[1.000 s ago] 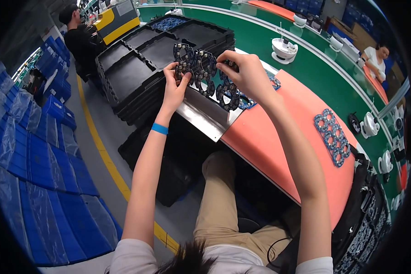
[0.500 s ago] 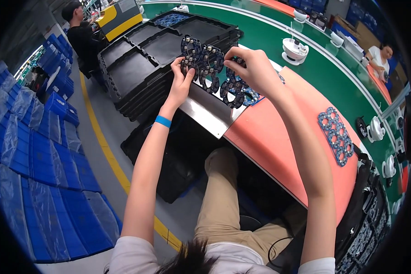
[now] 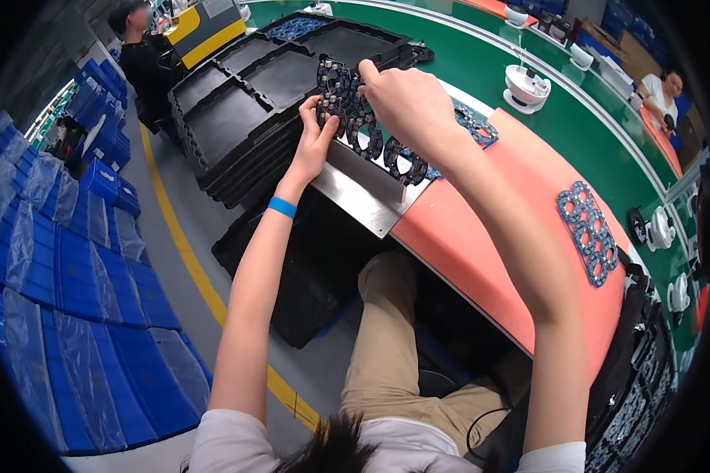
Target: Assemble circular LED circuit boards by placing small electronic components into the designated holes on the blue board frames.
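A dark panel of joined ring-shaped circuit boards point(image 3: 334, 76) is held up tilted over the table's left end. My left hand point(image 3: 314, 146) grips its left side between thumb and fingers. At the panel's upper part, my right hand point(image 3: 410, 98) is closed with bent fingers; its fingertips are partly hidden behind the hand. Beneath the hands a shiny metal plate point(image 3: 359, 193) adjoins the orange mat point(image 3: 465, 236). More blue circuit boards point(image 3: 478, 128) lie beyond my right wrist, partly covered by it. Another blue ring-board panel point(image 3: 582, 225) rests on the mat at right.
Stacked black compartment trays point(image 3: 213, 130) stand left of the hands. Behind the table runs a green conveyor point(image 3: 465, 63) carrying white devices point(image 3: 526, 88). Blue bins point(image 3: 87, 339) line the far left. A person point(image 3: 146, 67) is at far left, another person point(image 3: 661, 98) at far right.
My right hand has moved left and up along the panel, from its right part to its upper part. My left hand keeps its grip almost in place.
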`<state>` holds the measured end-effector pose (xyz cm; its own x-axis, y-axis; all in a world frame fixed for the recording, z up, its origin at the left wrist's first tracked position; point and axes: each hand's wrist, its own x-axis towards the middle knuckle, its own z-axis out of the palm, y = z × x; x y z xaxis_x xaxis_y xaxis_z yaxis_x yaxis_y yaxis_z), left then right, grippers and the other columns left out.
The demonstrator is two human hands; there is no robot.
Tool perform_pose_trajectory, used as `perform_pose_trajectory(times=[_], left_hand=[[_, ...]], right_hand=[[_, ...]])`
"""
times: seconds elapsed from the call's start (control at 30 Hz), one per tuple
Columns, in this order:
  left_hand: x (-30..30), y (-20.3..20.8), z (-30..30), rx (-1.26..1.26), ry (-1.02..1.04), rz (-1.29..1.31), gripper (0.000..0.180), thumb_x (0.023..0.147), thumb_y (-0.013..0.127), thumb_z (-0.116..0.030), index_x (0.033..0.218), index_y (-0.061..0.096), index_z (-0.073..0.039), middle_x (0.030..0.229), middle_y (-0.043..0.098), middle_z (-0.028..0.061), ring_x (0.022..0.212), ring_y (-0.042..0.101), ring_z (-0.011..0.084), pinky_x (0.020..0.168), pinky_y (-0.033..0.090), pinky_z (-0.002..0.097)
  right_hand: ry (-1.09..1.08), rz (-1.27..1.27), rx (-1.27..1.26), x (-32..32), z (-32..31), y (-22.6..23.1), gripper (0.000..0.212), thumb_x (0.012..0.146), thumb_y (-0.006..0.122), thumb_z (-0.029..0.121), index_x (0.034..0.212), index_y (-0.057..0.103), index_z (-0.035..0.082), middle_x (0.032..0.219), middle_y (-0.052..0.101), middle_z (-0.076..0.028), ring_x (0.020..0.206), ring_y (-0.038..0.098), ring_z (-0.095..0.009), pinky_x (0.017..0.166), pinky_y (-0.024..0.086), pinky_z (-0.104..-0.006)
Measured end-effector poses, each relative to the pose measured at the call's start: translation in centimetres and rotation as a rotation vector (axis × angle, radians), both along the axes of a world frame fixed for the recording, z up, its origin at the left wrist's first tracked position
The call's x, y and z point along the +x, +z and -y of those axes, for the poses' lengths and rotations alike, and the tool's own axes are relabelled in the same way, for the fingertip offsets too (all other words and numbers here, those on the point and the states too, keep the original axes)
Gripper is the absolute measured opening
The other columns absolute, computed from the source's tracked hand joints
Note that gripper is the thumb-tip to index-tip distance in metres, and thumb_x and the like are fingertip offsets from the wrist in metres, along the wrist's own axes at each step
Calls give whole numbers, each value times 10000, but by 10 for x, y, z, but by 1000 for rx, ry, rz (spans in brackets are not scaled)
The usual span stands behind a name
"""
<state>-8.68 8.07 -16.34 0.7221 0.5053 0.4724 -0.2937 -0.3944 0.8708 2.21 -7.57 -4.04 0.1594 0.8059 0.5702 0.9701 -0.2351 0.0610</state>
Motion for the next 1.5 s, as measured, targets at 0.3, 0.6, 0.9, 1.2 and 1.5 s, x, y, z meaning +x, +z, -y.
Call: perform_pose_trajectory(times=[0.3,0.6,0.9,1.2,1.5], left_hand=[[9,6,1,93,64,-71,426,953,501,-207,1273,284,-28,1137,441,125,1024,444,178,939,354,294],[19,10,-11,437,302,-594,479,878,553,-288,1193,441,56,1182,525,282,1135,485,403,971,386,424],[20,44,15,874,411,-693,361,860,581,-283,1095,613,-12,1148,530,197,1114,497,351,922,445,426],[-165,-47,52,-321,782,56,183,938,495,-165,950,621,-33,730,547,17,665,511,84,615,418,221],[-245,-313,27,-81,995,-764,183,775,584,-41,910,705,-63,790,685,137,731,670,262,689,522,334]], right_hand=[[-135,-512,-291,92,4,-84,431,906,490,378,892,597,-39,846,621,-285,843,612,-428,765,477,-502],[18,-873,-269,111,133,-35,344,890,568,306,796,579,-25,655,555,-62,605,506,-113,557,406,-285],[-370,-98,-184,85,187,-86,287,874,570,255,1016,592,6,976,614,-159,970,558,-316,853,437,-413],[233,-343,-92,11,135,-112,139,796,608,48,920,648,-2,898,632,-140,830,617,-316,726,497,-376],[219,-267,-39,-1,126,-120,111,769,591,22,875,608,-7,850,584,-121,803,589,-288,690,488,-369]])
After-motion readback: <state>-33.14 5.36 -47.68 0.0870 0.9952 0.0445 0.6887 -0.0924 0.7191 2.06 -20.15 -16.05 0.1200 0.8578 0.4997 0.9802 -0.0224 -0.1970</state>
